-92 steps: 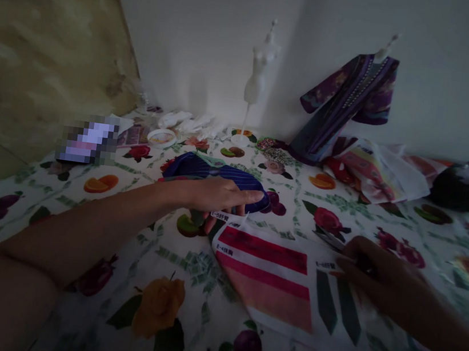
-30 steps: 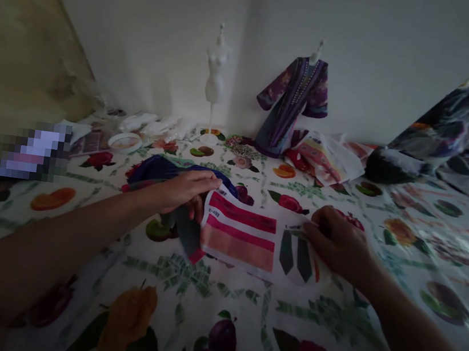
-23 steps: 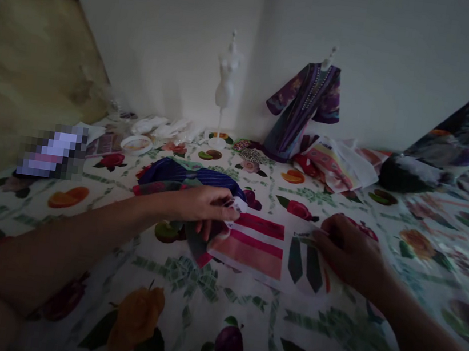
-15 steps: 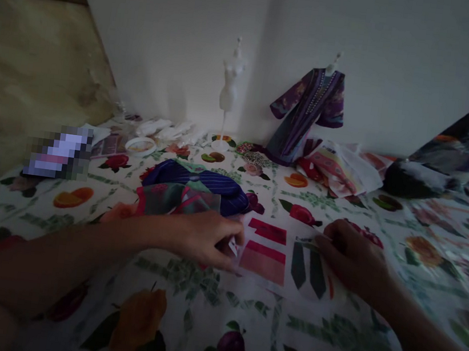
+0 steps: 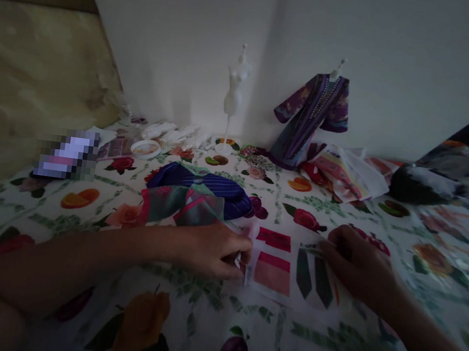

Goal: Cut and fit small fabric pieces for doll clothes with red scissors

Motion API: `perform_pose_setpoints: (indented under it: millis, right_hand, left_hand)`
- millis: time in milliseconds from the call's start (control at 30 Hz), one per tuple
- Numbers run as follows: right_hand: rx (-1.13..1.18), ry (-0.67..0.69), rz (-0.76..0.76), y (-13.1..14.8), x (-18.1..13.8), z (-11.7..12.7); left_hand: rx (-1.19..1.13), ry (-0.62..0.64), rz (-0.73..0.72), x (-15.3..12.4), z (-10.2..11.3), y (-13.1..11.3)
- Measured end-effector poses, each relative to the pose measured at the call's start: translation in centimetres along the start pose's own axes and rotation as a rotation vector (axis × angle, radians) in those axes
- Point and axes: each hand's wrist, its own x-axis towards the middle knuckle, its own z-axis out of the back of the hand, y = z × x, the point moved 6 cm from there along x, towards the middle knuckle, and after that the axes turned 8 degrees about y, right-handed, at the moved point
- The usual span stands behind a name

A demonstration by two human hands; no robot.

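Observation:
My left hand (image 5: pixel 209 250) pinches the left edge of a printed fabric sheet (image 5: pixel 271 276), which is folded or rolled over there. The sheet shows red and pink panels and dark green strips (image 5: pixel 310 277). My right hand (image 5: pixel 356 263) grips its upper right part, near a small printed label. Beyond my left hand lie a navy pinstriped garment (image 5: pixel 201 185) and a teal and pink patterned fabric piece (image 5: pixel 182 206), neither touching my hand. Part of the sheet is hidden under my left fingers.
A floral tablecloth (image 5: pixel 193 320) covers the surface. A white mannequin (image 5: pixel 234 98) and a mannequin wearing a purple robe (image 5: pixel 311 119) stand by the white wall (image 5: pixel 407 48). A round dish (image 5: pixel 146 149), a printed packet (image 5: pixel 347 176) and dark patterned cloth (image 5: pixel 453 158) lie beyond.
My left hand has moved from the navy garment to the sheet's left edge and folded it rightward. The sheet looks narrower, and the patterned fabric piece now shows beside the garment.

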Motion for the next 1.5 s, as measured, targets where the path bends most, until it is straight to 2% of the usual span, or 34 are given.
perform_pose_setpoints:
  millis: [367, 567, 667, 733, 900, 1033, 1133, 1200, 1267, 1300, 1333, 1367, 1467, 1500]
  right_hand:
    - [0.003, 0.003, 0.011, 0.2, -0.1, 0.0]
    - [0.104, -0.016, 0.031, 0.9, -0.2, 0.6]
    - [0.174, 0.012, -0.01, 0.5, -0.1, 0.6]
    - [0.218, 0.029, -0.031, 0.2, 0.0, 0.5]
    - [0.246, 0.027, -0.031, -0.1, 0.0, 0.4]
    - [0.253, 0.016, -0.046, 0.2, -0.1, 0.8]
    - [0.446, 0.073, -0.104, 0.4, -0.3, 0.8]
    - [0.656, 0.118, -0.154, 0.6, -0.5, 0.6]
    - [0.902, 0.154, -0.2, 0.9, -0.8, 0.3]
    - [1.031, 0.164, -0.218, 1.1, -0.9, 0.2]
    - [1.154, 0.169, -0.23, 1.4, -1.0, 0.1]
    - [1.263, 0.166, -0.232, 1.8, -1.1, 0.0]
    - [1.491, 0.155, -0.18, 3.4, -1.6, 0.3]
    - [1.549, 0.169, -0.152, 4.1, -1.9, 0.4]
  left_hand:
    - [-0.071, -0.043, 0.074, 0.2, 0.7, 1.1]
    - [0.05, -0.052, -0.009, 0.3, 0.4, 1.6]
    - [0.02, -0.054, 0.018, 0.3, 0.4, 1.9]
    - [-0.053, -0.147, 0.055, 0.1, 1.1, 2.2]
    - [-0.28, -0.561, 0.061, -0.7, 4.0, 3.2]
    - [-0.568, -0.703, 0.078, -0.6, 4.8, 5.2]
    - [-0.725, -0.865, 0.022, -1.1, 5.7, 6.0]
    - [-0.655, -1.006, -0.037, -1.9, 6.2, 5.4]
    - [-0.482, -1.067, -0.072, -2.6, 6.2, 3.8]
    - [-0.401, -1.029, -0.081, -2.7, 5.8, 2.8]
    - [-0.359, -0.915, -0.074, -2.4, 5.0, 1.8]
    - [-0.365, -0.745, -0.072, -1.8, 3.8, 0.9]
    - [-0.505, -0.022, -0.041, 0.0, -1.8, -1.3]
    - [-0.532, 0.16, -0.016, 0.1, -3.5, -1.6]
